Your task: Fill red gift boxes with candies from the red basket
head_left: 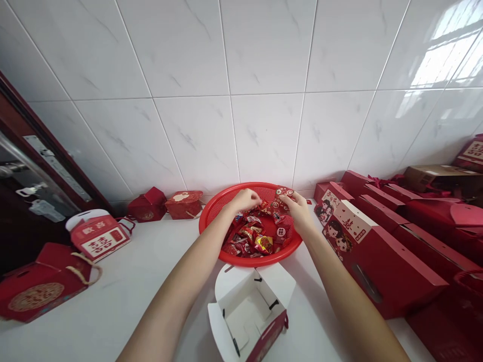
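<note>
A round red plastic basket (211,221) stands against the wall, filled with wrapped candies (247,232) in red and gold. My left hand (246,200) is over its far part, fingers curled together; what they hold, if anything, is hidden. At the basket's right side, my right hand (299,211) grips a red packet (281,205) with a pale flower pattern between thumb and fingers. Nearer to me, in front of the basket, sits a gift box (249,311) with its flaps spread, showing a bare white inside and a red outer side.
Closed red gift boxes (101,236) stand at the left, two smaller ones (148,205) by the wall. Rows of larger red boxes (381,261) crowd the right side. A brown cardboard box (441,176) lies behind them. A dark door (22,201) borders the left.
</note>
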Action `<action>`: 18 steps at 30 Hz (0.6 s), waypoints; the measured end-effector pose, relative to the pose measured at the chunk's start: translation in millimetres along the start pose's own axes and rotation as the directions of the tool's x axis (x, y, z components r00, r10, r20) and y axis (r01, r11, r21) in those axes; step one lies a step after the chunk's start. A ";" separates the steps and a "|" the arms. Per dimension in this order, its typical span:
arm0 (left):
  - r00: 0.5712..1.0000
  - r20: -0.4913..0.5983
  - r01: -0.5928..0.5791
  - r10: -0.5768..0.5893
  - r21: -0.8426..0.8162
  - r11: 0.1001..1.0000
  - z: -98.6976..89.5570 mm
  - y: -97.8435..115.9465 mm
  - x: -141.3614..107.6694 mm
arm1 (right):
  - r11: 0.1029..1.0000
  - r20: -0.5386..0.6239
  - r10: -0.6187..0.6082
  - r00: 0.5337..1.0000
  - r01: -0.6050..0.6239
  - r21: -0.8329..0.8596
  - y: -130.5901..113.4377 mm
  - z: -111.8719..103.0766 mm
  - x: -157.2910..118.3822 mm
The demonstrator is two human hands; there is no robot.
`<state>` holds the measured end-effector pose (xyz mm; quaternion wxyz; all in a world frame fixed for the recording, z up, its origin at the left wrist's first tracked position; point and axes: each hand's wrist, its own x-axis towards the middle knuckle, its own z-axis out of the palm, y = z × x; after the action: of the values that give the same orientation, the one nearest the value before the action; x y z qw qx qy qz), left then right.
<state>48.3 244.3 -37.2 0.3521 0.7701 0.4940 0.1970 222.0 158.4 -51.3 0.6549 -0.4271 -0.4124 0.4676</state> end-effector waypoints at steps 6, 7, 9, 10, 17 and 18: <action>0.950 0.182 0.206 -0.254 0.248 0.947 2.4 -17.3 1.9 | 1.000 0.004 0.027 1.000 -0.027 -0.003 -0.1 0.7 0.5; 0.950 0.185 0.200 -0.251 0.255 0.946 2.9 -16.8 2.3 | 0.999 0.005 0.032 0.999 -0.032 -0.001 -0.6 1.0 -0.2; 0.960 0.184 0.164 -0.211 0.242 0.956 2.7 -14.4 2.8 | 0.999 0.007 0.040 0.999 -0.040 -0.001 -1.7 1.5 -1.2; 0.968 0.176 0.138 -0.179 0.221 0.965 2.1 -13.1 2.7 | 0.999 0.012 0.043 0.999 -0.043 0.000 -2.3 1.8 -1.5; 0.990 -0.040 -0.136 0.132 -0.098 0.986 -0.5 -2.4 5.6 | 0.996 0.022 0.040 0.999 -0.042 0.082 -2.3 2.8 -0.8; 0.984 -0.075 -0.173 0.163 -0.148 0.974 0.5 -0.6 6.6 | 0.994 0.028 0.045 0.999 -0.048 0.101 -1.9 2.5 -0.3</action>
<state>51.1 250.2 -38.2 0.3772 0.7731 0.4212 0.2876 220.1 158.2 -48.9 0.6593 -0.3965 -0.3866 0.5086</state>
